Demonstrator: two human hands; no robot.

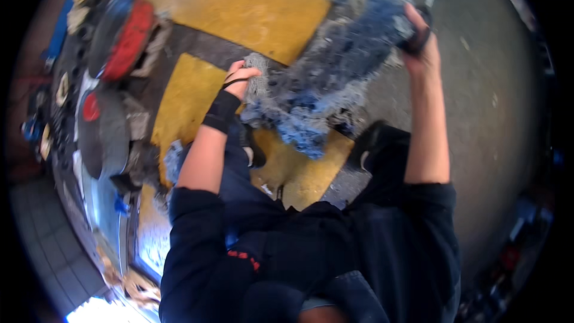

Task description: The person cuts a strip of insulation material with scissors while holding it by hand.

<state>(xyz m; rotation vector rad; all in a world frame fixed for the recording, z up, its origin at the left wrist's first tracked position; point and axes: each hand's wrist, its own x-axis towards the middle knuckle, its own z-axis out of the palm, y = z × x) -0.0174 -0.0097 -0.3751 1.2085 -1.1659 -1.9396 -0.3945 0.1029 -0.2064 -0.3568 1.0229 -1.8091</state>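
A long, shaggy tangle of blue and grey fibre stretches between my hands, above a yellow-and-dark floor. My left hand, with a black band at the wrist and a thin strap across the palm, is closed on the tangle's pale grey left end. At the upper right my right hand grips the other end, thumb on top. A dark strap or band lies across that hand, and motion blur hides its fingers in part. Bright blue tufts hang toward my shoes in the middle.
On the left stand two thick round wheel-like things, one with a red and blue rim, one grey with a red spot. Loose fluff lies beside my left leg. Yellow floor panels reach ahead; grey floor extends right. Blurred clutter lines the right edge.
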